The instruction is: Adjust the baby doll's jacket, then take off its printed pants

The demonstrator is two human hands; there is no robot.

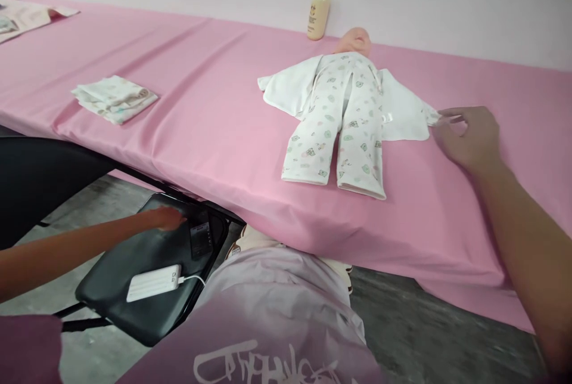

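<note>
Baby pants (322, 115) with small printed figures lie on the pink-covered table, legs toward me. White cloth panels of a baby garment (404, 107) spread out from under them on both sides. My right hand (471, 136) pinches the outer tip of the right-hand panel between thumb and fingers. Behind the waistband shows the pinkish head of a doll (355, 41); its body is hidden. My left hand (167, 218) is low over a black chair seat, beside a dark phone (201, 241). Its fingers are blurred, and whether they touch the phone is unclear.
A folded printed cloth (115, 98) lies left on the pink tablecloth (214, 110). A pump bottle (319, 8) stands against the wall. A white power bank (154, 282) with a cable rests on the black chair (129, 253). Another cloth (31, 17) is at far left.
</note>
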